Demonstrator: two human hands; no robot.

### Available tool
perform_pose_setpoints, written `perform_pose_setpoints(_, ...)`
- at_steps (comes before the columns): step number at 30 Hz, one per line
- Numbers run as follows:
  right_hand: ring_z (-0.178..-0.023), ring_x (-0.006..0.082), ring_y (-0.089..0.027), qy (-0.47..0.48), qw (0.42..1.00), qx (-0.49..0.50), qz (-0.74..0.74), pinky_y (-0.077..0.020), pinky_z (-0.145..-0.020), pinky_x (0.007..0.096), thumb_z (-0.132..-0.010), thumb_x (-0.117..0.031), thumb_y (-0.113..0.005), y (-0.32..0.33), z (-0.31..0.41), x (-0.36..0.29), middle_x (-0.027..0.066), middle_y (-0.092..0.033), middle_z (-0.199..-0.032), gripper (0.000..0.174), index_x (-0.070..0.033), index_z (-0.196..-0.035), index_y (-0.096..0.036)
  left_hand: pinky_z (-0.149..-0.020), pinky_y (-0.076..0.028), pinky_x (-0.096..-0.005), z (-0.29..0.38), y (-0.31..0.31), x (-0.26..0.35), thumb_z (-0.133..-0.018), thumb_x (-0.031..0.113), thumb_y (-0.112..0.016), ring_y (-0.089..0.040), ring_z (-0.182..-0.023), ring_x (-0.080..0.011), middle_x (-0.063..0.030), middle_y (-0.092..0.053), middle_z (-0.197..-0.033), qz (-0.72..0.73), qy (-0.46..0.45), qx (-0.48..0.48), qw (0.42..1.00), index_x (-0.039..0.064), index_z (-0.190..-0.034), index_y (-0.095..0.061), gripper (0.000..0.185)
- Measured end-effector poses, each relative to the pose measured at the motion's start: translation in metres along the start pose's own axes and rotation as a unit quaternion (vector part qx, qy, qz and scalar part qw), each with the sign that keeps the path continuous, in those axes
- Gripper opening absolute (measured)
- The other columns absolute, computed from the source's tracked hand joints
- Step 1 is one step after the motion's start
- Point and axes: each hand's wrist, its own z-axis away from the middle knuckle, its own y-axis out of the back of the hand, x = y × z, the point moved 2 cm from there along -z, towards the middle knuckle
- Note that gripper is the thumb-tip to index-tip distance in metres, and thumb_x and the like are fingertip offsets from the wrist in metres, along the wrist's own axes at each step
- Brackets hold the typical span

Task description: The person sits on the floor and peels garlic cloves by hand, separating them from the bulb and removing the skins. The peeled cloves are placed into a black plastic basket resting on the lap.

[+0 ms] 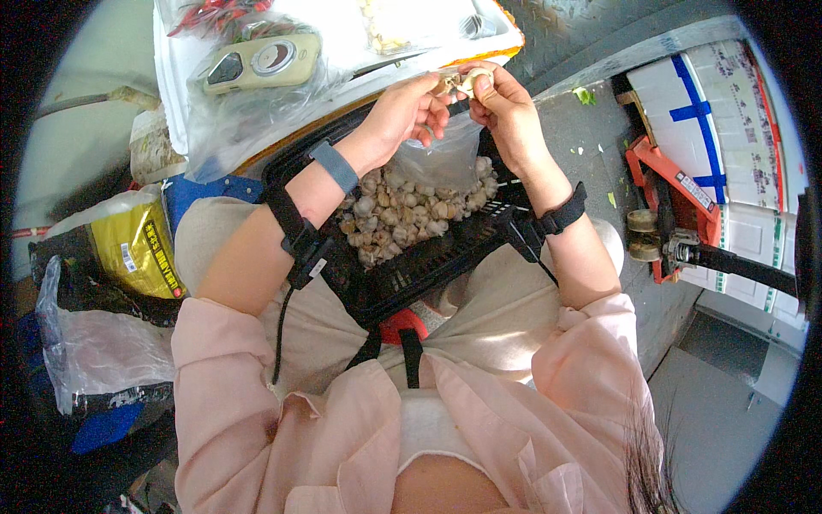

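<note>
Between the fingertips of my right hand [504, 106] is a pale garlic bulb [475, 81], partly peeled. My left hand [411, 109] pinches dry, brownish skin or stem at the bulb's left side, its lower fingers curled loosely. Both hands are raised over the far edge of a black plastic crate [411, 283]. Many unpeeled garlic bulbs [404, 212] lie in the crate, with a clear plastic bag [443, 154] over the far part of them. Beyond the hands, a white foam box lid or tray [340, 83] holds peeled cloves [385, 42] at its back.
A phone in a beige case [263, 62] lies on plastic at the left of the foam surface, near red chillies [215, 13]. Yellow and black bags [138, 247] are at my left. To the right are a red pallet jack [681, 186], taped white boxes [674, 122] and leaf scraps [584, 96].
</note>
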Motion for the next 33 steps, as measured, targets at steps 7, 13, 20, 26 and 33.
perform_pose_setpoints(7,-0.062,0.0036,-0.034,-0.009,0.996,-0.057,0.07,-0.0275,-0.055,0.018,-0.094,-0.022,-0.048,0.003,0.001,-0.003,-0.0065,-0.049,-0.078,0.02,-0.009,-0.108,-0.055,-0.048,-0.037,-0.0164,-0.003,0.005,-0.001,-0.091,0.031,-0.05,-0.049,-0.063,-0.0046,0.001,-0.053,-0.076,0.061,-0.013,-0.08,0.995,0.007,-0.1,-0.053,0.026)
perform_pose_setpoints(13,-0.074,0.0051,-0.045,0.07,0.99,-0.065,0.106,-0.0361,-0.064,0.0172,-0.09,-0.014,-0.053,0.011,0.0,-0.011,-0.0022,-0.056,-0.093,0.021,-0.008,-0.11,-0.052,-0.06,-0.042,-0.0189,-0.003,0.007,-0.002,-0.091,0.024,-0.052,-0.051,-0.07,-0.0073,-0.0012,-0.056,-0.085,0.055,-0.035,-0.028,0.998,0.007,-0.106,-0.052,0.023)
perform_pose_setpoints(20,-0.099,0.0128,-0.053,0.151,0.959,-0.052,0.235,-0.0439,-0.084,0.0243,-0.087,0.001,-0.053,0.012,0.003,-0.011,0.0054,-0.056,-0.105,0.031,-0.003,-0.116,-0.045,-0.07,-0.045,-0.0242,-0.005,0.007,0.01,-0.093,0.031,-0.047,-0.055,-0.079,-0.0095,-0.0048,-0.059,-0.088,-0.296,-0.191,0.102,0.93,0.006,-0.102,-0.056,0.029)
perform_pose_setpoints(26,-0.091,0.0231,-0.059,0.19,0.928,-0.019,0.32,-0.0465,-0.08,0.0314,-0.082,-0.004,-0.058,0.003,0.005,-0.009,0.0107,-0.061,-0.095,0.023,-0.004,-0.105,-0.054,-0.054,-0.042,-0.0219,0.002,-0.004,0.006,-0.097,0.034,-0.038,-0.05,-0.059,-0.0076,0.0009,-0.052,-0.067,-0.2,-0.135,0.005,0.971,0.003,-0.083,-0.055,0.038)
perform_pose_setpoints(33,-0.086,0.0288,-0.059,0.277,0.886,0.035,0.37,-0.0463,-0.077,0.0347,-0.081,-0.004,-0.057,-0.015,0.01,-0.013,0.0126,-0.061,-0.09,0.018,-0.004,-0.1,-0.056,-0.046,-0.033,-0.0212,0.006,-0.017,0.001,-0.098,0.028,-0.034,-0.037,-0.05,-0.0059,0.004,-0.042,-0.063,-0.124,-0.181,0.06,0.974,0.006,-0.081,-0.05,0.032)
